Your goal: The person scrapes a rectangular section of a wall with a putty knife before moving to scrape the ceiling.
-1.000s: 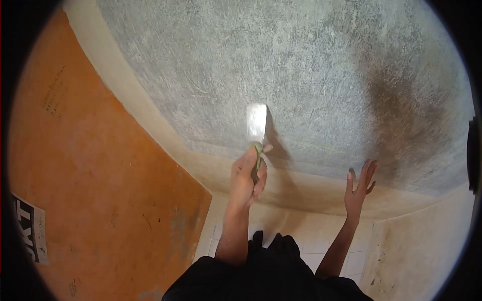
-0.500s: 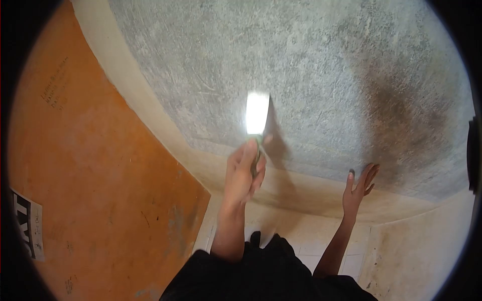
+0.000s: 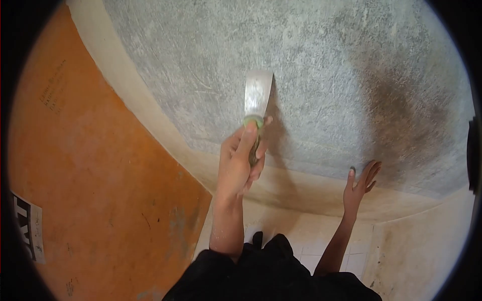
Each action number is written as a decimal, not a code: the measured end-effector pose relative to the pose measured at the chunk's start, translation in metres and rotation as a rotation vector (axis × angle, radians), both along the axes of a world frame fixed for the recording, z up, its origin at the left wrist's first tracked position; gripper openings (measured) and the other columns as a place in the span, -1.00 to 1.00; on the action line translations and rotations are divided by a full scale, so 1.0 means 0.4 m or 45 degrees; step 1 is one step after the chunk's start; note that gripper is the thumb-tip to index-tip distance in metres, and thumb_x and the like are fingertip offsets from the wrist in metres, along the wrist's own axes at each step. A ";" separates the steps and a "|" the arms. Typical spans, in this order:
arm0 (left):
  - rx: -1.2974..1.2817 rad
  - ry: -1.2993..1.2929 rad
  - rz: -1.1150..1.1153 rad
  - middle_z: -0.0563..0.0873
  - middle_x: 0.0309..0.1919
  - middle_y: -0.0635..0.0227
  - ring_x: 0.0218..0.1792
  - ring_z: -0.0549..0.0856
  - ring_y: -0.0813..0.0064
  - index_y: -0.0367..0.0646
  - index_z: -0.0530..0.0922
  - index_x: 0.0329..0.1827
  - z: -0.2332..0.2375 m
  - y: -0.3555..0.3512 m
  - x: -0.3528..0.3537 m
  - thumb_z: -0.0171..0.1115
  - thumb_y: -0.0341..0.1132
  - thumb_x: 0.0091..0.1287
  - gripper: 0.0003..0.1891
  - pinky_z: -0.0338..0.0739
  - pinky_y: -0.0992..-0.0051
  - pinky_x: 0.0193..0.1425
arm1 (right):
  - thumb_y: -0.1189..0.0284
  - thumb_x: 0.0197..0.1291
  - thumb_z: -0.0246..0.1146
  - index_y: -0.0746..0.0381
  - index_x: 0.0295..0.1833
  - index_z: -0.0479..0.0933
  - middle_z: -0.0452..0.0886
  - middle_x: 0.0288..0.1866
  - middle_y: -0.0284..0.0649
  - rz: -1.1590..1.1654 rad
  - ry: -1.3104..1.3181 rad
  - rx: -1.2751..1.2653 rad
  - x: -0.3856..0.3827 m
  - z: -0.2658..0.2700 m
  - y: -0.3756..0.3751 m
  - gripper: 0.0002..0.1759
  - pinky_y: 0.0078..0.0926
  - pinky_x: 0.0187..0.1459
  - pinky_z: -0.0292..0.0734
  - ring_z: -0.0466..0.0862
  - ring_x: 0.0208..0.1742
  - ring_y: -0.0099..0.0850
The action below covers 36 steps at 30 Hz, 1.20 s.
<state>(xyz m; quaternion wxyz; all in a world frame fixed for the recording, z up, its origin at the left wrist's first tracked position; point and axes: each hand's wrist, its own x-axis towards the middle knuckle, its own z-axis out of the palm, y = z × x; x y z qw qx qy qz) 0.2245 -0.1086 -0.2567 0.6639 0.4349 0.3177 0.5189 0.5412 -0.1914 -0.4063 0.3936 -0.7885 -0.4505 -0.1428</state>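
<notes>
My left hand (image 3: 242,155) is wrapped round the green handle of a scraper (image 3: 258,93), its thumb on top of the handle. The wide metal blade points up the frame, with its edge at the rough grey wall surface (image 3: 311,75), and casts a shadow to its right. Farther right, my right hand (image 3: 362,180) has its fingers stretched out against the lower part of the grey surface. Its thumb is apart from the fingers, and nothing is held in it.
An orange wall (image 3: 110,185) with handwriting fills the left side, with a black-and-white paper (image 3: 29,228) at its edge. A cream band (image 3: 120,65) separates orange from grey. Pale tiles (image 3: 355,262) show low down, and a dark object (image 3: 472,155) stands at the right edge.
My left hand and the scraper have moved up the frame along the grey surface. The bright glare on the blade has faded. My right hand is almost where it was.
</notes>
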 end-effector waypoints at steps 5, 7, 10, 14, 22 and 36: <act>-0.020 -0.007 0.015 0.41 -0.61 0.59 -0.78 0.25 0.82 -0.30 0.56 0.15 -0.024 -0.024 0.024 0.04 0.07 0.60 -0.48 0.04 0.69 -0.79 | -0.03 0.51 0.02 0.07 0.71 -0.14 -0.22 0.76 -0.07 -0.007 0.027 0.040 0.007 -0.001 0.009 -0.14 0.25 0.58 -0.38 -0.25 0.75 -0.07; 0.008 -0.039 0.004 0.44 -0.60 0.56 -0.79 0.25 0.81 -0.28 0.56 0.12 -0.021 -0.019 0.020 0.03 0.07 0.60 -0.50 0.04 0.70 -0.79 | -0.01 0.51 0.03 0.08 0.71 -0.12 -0.20 0.76 -0.05 0.002 -0.011 0.034 0.002 -0.002 -0.002 -0.15 0.26 0.57 -0.37 -0.24 0.75 -0.06; 0.160 -0.081 0.037 0.49 -0.56 0.48 -0.74 0.34 0.73 -0.17 0.53 0.02 0.042 0.012 0.021 0.01 0.06 0.61 -0.58 0.16 0.68 -0.72 | 0.09 0.50 0.10 0.16 0.68 0.01 -0.11 0.74 -0.01 0.031 -0.014 0.237 -0.036 0.019 0.014 -0.21 0.26 0.55 -0.13 -0.05 0.72 -0.04; 0.110 -0.010 0.097 0.57 -0.43 0.41 -0.44 0.57 0.57 -0.17 0.54 0.05 -0.042 -0.009 0.081 -0.02 -0.01 0.64 -0.62 0.46 0.58 -0.32 | 0.28 0.47 0.17 0.33 0.55 0.23 0.29 0.50 0.08 0.453 -0.002 0.520 -0.197 0.065 0.049 -0.35 -0.05 0.39 0.34 0.39 0.47 -0.06; 0.398 0.318 0.403 0.61 0.05 0.23 0.05 0.58 0.46 -0.27 0.67 0.06 -0.156 0.015 0.080 0.24 -0.26 0.52 -0.74 0.45 0.49 0.13 | 0.53 0.31 0.27 0.44 0.59 0.04 0.35 0.37 0.24 1.061 0.377 0.479 -0.517 0.150 0.143 -0.17 -0.10 0.25 0.48 0.56 0.22 0.07; 0.868 0.824 0.709 0.25 0.50 -0.09 0.52 0.25 0.03 -0.24 0.26 0.57 -0.146 0.192 -0.255 0.20 -0.22 0.53 -0.39 0.22 0.14 0.50 | 0.51 0.29 0.33 0.00 0.48 0.47 0.56 -0.30 -0.09 0.278 0.027 0.482 -0.592 0.147 0.169 -0.37 -0.34 -0.41 0.53 0.62 -0.46 -0.22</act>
